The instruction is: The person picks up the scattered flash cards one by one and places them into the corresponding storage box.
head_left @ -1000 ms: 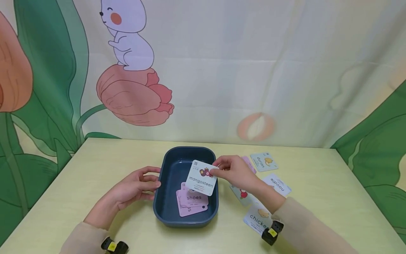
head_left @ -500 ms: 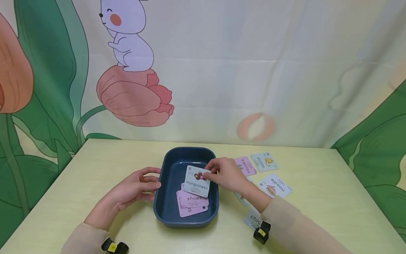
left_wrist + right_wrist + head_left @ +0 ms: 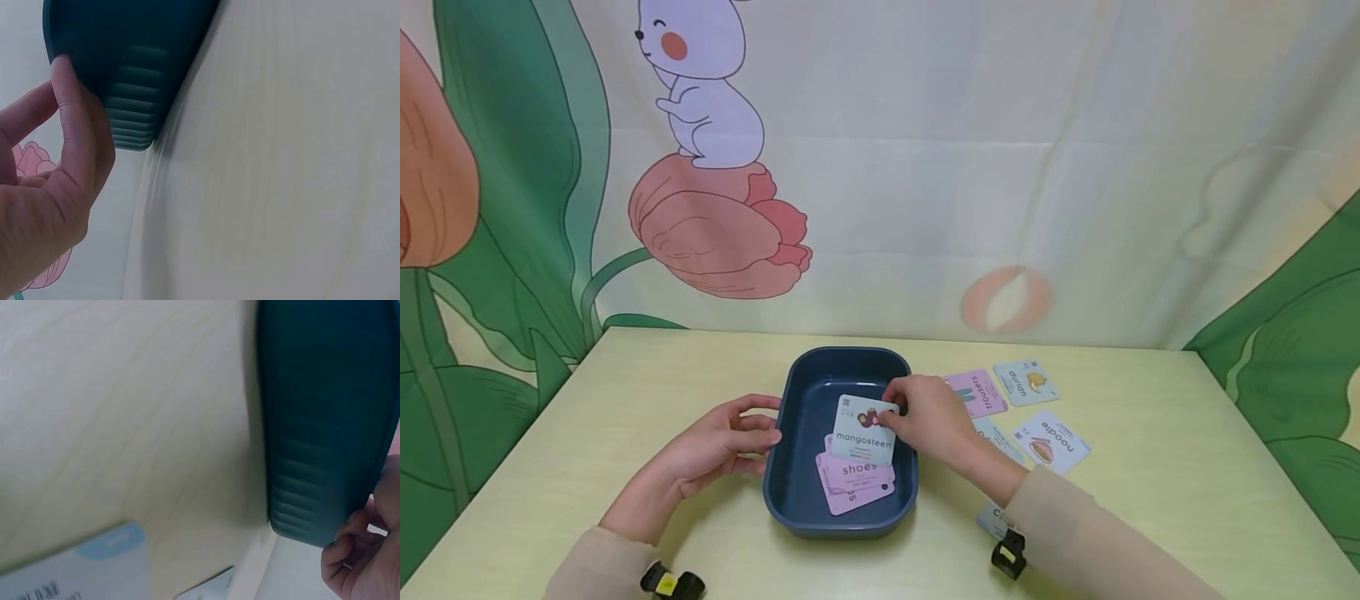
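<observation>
A dark blue rectangular bin (image 3: pixel 797 500) stands in the middle of the table. My right hand (image 3: pixel 936 421) reaches over the bin's right rim and pinches the right edge of a pale blue mangosteen card (image 3: pixel 863 446) between thumb and fingers. That card overlaps the pink shoes card (image 3: pixel 857 473), which lies on other pink cards inside the bin. At the bin's left side, my left hand (image 3: pixel 730 437) touches the outer wall with loosely bent fingers. The left wrist view shows a fingertip (image 3: pixel 62 65) right at the rim. The bin hides the card in the right wrist view.
Right of the bin lie a pink trousers card (image 3: pixel 981 393), a durian card (image 3: pixel 1026 382) and a noodle card (image 3: pixel 1052 442). Two more cards are partly hidden under the right forearm. A printed curtain (image 3: pixel 895 208) hangs behind the table (image 3: pixel 662 367).
My right hand has moved left and lowered the mangosteen card into the bin over the shoes card. The trousers card shows more fully now. My left hand has stayed put.
</observation>
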Available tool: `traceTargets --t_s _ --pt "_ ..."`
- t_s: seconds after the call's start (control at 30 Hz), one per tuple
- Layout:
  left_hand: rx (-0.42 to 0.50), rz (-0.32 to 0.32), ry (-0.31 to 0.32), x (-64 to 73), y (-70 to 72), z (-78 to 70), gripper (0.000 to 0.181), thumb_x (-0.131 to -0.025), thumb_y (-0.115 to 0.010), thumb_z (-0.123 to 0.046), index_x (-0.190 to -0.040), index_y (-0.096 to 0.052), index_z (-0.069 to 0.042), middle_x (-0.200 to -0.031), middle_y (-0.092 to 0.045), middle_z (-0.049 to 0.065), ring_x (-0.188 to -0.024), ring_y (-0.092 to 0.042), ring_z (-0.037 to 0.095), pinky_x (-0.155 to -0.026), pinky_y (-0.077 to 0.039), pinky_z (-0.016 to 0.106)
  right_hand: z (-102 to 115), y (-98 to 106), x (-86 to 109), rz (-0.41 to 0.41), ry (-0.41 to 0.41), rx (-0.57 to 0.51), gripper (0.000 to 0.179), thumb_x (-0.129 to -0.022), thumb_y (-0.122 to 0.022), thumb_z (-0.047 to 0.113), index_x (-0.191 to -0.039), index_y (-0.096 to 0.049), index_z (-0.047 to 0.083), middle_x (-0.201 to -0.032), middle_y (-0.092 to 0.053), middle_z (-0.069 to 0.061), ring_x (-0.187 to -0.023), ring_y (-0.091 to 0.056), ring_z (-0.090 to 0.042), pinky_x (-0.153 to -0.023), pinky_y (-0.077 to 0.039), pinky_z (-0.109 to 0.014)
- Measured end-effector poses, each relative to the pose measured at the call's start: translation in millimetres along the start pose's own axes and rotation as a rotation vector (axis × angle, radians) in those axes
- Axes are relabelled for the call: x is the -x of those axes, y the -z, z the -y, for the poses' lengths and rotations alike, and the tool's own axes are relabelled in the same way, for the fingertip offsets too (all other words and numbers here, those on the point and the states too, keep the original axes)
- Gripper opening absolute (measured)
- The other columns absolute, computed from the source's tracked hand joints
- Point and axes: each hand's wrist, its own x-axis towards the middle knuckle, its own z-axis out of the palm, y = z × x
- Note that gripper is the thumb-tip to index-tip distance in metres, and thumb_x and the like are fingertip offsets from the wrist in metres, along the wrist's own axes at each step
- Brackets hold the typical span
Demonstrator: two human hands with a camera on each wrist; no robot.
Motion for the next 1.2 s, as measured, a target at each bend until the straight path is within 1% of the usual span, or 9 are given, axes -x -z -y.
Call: traceTargets --t_s 0.2,0.37,0.6,0.8,0.97,1.1,1.2 --pt "0.009 0.007 -0.002 -0.2 0.2 0.5 0.062 -0.098 -0.069 -0.007 -0.149 -0.036 0.001 -0.113 -0.061 0.017 -0.087 -0.068 0.024 -0.077 -0.061 0.036 1.4 -2.7 1.2 -0.041 0.015 0.043 0.018 -0.088 -0.084 0.025 -0.096 -0.075 0.012 -0.082 -0.060 0.002 -0.072 -0.054 -0.015 -0.059 -0.046 -0.026" --pt "0.004 0.016 -0.009 -0.8 0.7 0.6 0.062 -0.098 -0.070 -0.008 -0.149 -0.036 0.001 -0.112 -0.061 0.016 -0.087 -0.068 0.024 -0.078 -0.061 0.036 2.5 -3.5 1.2 -0.057 0.004 0.063 0.018 -0.086 -0.085 0.024 -0.094 -0.074 0.013 -0.084 -0.061 0.001 -0.071 -0.054 -0.015 -0.058 -0.046 -0.026" --pt "0.003 -0.003 0.001 -0.8 -0.4 0.3 0.061 -0.097 -0.070 -0.007 -0.148 -0.038 0.001 -0.112 -0.061 0.016 -0.086 -0.068 0.025 -0.077 -0.061 0.036 2.1 -4.7 2.5 -0.082 0.018 0.067 0.022 -0.085 -0.087 0.023 -0.099 -0.072 0.014 -0.090 -0.063 0.001 -0.077 -0.057 -0.015 -0.063 -0.048 -0.028" --pt "-0.003 0.000 -0.001 -0.4 -0.3 0.8 0.061 -0.098 -0.070 -0.008 -0.148 -0.037 0.001 -0.111 -0.061 0.016 -0.086 -0.068 0.025 -0.078 -0.061 0.037 2.0 -4.8 3.4 -0.090 0.024 0.059 0.022 -0.086 -0.086 0.023 -0.100 -0.072 0.014 -0.092 -0.065 0.000 -0.080 -0.060 -0.016 -0.064 -0.050 -0.027" --pt "-0.004 0.011 -0.009 0.4 -0.9 -0.8 0.062 -0.098 -0.069 -0.008 -0.149 -0.035 0.002 -0.113 -0.062 0.016 -0.087 -0.068 0.025 -0.078 -0.061 0.037 0.2 -5.7 4.5 -0.114 0.031 0.044 0.021 -0.088 -0.084 0.026 -0.101 -0.070 0.015 -0.094 -0.065 0.000 -0.081 -0.060 -0.016 -0.064 -0.050 -0.027" --pt "-0.005 0.015 -0.015 1.1 -1.3 -1.6 0.062 -0.099 -0.068 -0.008 -0.149 -0.035 0.002 -0.114 -0.062 0.016 -0.088 -0.068 0.025 -0.079 -0.061 0.036 -2.0 -6.3 5.9 -0.144 0.046 0.015 0.021 -0.092 -0.080 0.026 -0.105 -0.069 0.015 -0.098 -0.064 0.000 -0.084 -0.061 -0.017 -0.067 -0.051 -0.029" --pt "-0.003 0.012 -0.014 1.1 -1.5 -1.4 0.061 -0.098 -0.069 -0.008 -0.149 -0.036 0.002 -0.113 -0.062 0.016 -0.088 -0.068 0.024 -0.078 -0.061 0.036 -3.4 -6.2 7.2 -0.158 0.053 -0.013 0.019 -0.094 -0.078 0.026 -0.106 -0.068 0.015 -0.101 -0.064 0.000 -0.091 -0.063 -0.018 -0.072 -0.052 -0.031"
